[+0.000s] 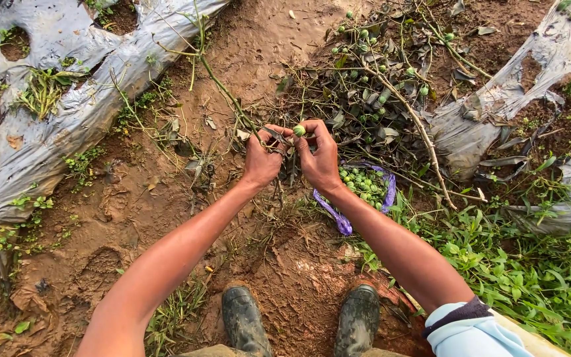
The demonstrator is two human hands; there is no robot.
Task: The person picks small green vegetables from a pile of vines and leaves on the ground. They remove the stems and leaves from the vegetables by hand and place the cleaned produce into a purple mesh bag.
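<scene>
My left hand point(262, 155) grips a thin woody branch point(223, 86) that runs up and to the left over the mud. My right hand point(318, 155) pinches a small round green fruit point(299, 130) at the branch's end, right beside the left fingertips. Just right of my right wrist lies a purple plastic bag point(338, 215) holding several of the same green fruits point(359, 182). Beyond my hands spreads a heap of cut branches point(378, 79) with dark wilted leaves and more green fruits on them.
Muddy brown ground lies underfoot, with my two dirty rubber boots point(244, 320) at the bottom. Grey plastic mulch sheets point(54, 125) cover raised beds at left and at right point(530, 73). Green weeds point(517, 271) grow at lower right.
</scene>
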